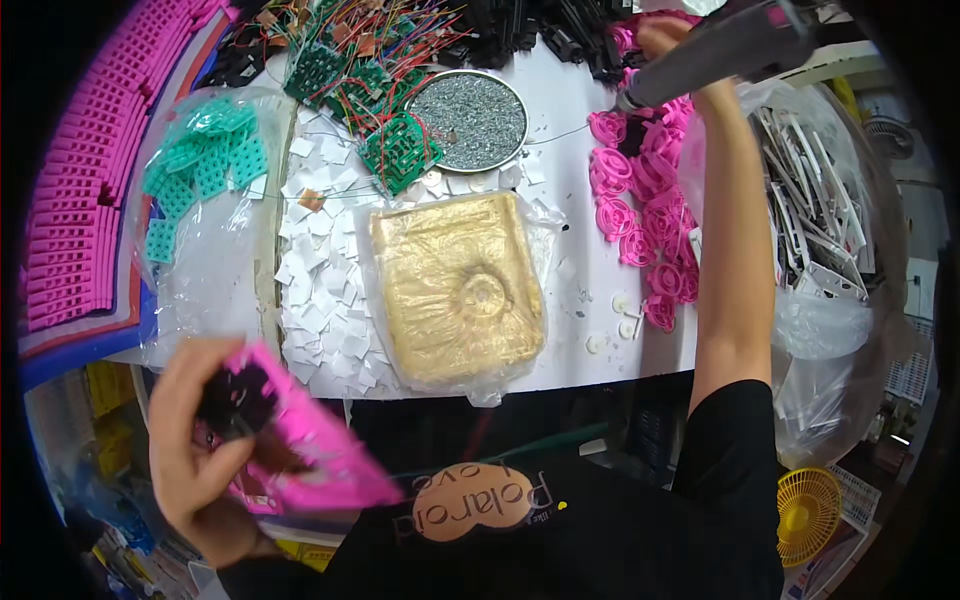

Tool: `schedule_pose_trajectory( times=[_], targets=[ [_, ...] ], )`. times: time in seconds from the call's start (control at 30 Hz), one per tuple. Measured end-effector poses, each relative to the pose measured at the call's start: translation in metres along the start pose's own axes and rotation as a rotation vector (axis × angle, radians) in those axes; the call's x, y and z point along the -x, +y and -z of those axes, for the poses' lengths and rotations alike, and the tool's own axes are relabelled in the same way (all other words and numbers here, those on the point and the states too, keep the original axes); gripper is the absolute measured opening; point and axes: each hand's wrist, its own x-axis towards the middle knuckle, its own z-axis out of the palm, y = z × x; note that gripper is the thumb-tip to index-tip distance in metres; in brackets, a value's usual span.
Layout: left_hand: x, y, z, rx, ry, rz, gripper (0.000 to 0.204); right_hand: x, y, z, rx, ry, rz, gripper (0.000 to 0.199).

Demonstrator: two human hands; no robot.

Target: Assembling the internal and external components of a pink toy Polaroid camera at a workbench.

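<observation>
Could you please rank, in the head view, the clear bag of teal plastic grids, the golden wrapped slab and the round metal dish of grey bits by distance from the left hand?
From the left hand:
1. Clear bag of teal plastic grids, directly above it.
2. Golden wrapped slab, table centre.
3. Round metal dish of grey bits, far side.

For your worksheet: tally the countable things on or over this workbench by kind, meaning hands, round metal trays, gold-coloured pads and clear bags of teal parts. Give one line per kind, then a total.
Hands: 2, the left hand holding a pink part and the right hand on a grey tool
Round metal tray: 1
Gold pad: 1
Bag of teal parts: 1
Total: 5
</observation>
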Motion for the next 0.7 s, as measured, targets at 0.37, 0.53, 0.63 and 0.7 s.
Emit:
schedule_pose_trajectory(
  times=[0.37, 0.53, 0.63, 0.7],
  targets=[
    [0.201, -0.164, -0.072, -0.440, -0.584, 0.851, 0.073, 0.010, -0.029, -0.019, 0.802, -0.119, -0.042, 0.061],
    [0.058, -0.021, -0.097, -0.024, -0.375, 0.134, 0.036, 0.056, -0.072, 0.074, 0.733, 0.385, 0.031, 0.042],
    [-0.006, 0.014, -0.115, 0.306, -0.338, -0.110, 0.023, 0.163, -0.163, 0.071, -0.075, 0.776, 0.440, 0.030],
    [-0.042, 0.036, -0.140, 0.716, -0.332, -0.050, 0.022, 0.233, -0.210, 0.026, -0.475, 0.773, 0.481, 0.020]
  ],
)
